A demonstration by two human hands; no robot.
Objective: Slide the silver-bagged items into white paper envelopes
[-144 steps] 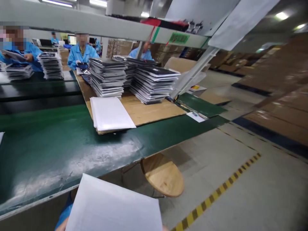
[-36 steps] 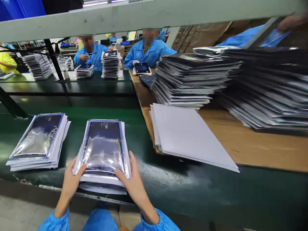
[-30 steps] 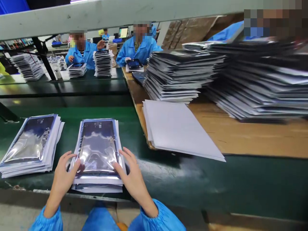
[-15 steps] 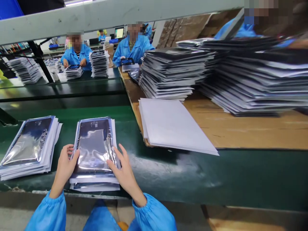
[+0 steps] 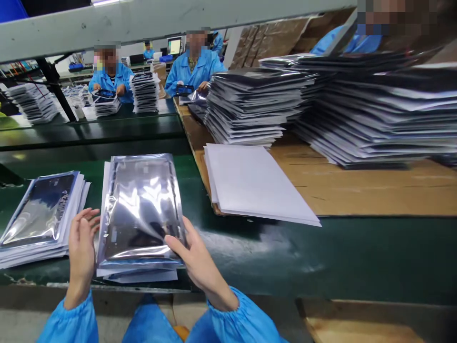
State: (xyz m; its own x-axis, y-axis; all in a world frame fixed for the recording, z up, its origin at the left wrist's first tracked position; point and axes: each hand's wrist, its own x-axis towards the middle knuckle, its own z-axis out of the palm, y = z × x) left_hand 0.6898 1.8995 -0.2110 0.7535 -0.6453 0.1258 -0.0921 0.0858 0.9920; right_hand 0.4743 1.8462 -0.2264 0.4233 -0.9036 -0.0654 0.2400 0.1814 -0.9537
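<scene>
Grips the right edge of a clear glossy pouch (image 5: 141,214) with the right hand (image 5: 200,262), thumb on top, at lower centre of the frame; holds the left hand (image 5: 81,245) apart, fingers loosely spread, close beside the left edge, contact unclear. Through creased, brightly reflecting film, a dark flat panel (image 5: 128,240); beneath, a low pile (image 5: 150,275) on a green table (image 5: 267,267). At left, a similar stack (image 5: 43,209). At centre right, white sheets (image 5: 259,183) over the front edge of brown cardboard (image 5: 357,190). Farther, at upper right, tall stacks (image 5: 246,105) blocking much of the view. At upper left, people in blue (image 5: 112,74); across the top, a grey beam (image 5: 160,21).
</scene>
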